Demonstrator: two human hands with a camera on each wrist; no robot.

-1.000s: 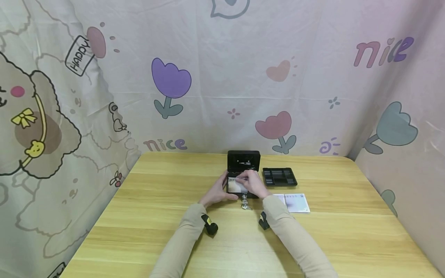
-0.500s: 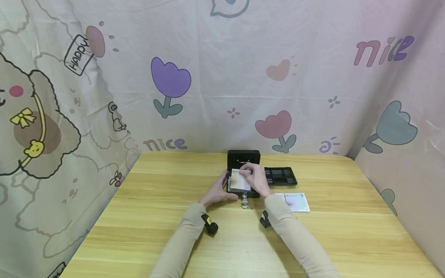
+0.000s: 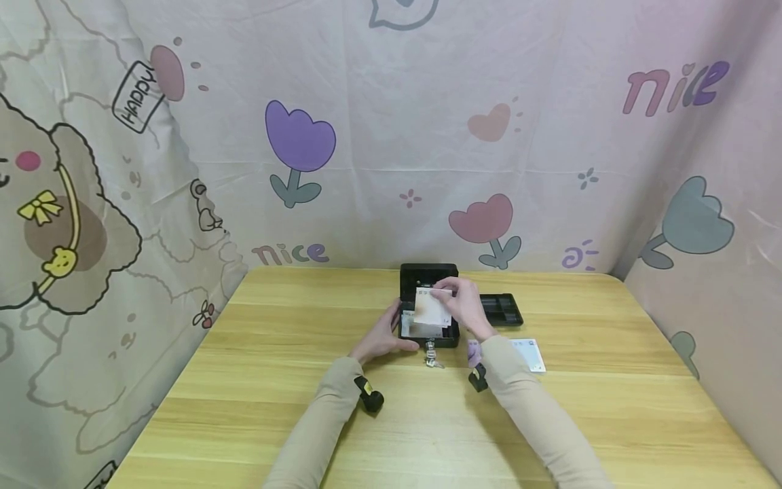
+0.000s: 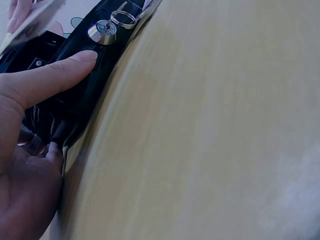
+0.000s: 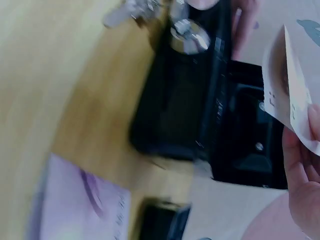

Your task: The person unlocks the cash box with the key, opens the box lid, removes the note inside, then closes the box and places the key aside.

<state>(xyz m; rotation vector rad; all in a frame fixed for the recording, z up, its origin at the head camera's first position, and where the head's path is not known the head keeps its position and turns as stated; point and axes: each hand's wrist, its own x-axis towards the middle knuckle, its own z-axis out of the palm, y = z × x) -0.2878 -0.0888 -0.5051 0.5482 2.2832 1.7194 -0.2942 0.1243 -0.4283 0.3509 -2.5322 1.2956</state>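
the right hand [image 3: 466, 309] pinches paper notes [image 3: 431, 308] by one edge above the black box [image 3: 444, 343], whose left side the left hand [image 3: 380, 338] grips, so the splayed sheets could slip apart and scatter if that pinch loosens.

Pale, creased fabric hanging [image 3: 391, 81] spanning the upper frame, printed with a purple tulip [image 3: 301, 139] left of centre and multicoloured "nice" lettering [image 3: 675, 88] at upper right. A cream, dark-outlined cartoon animal [image 3: 91, 210] occupies the left edge; soft grey shadow runs down the right-hand fold. Below: yellowish wood-grain desk [image 3: 275, 326], paler at lower centre.
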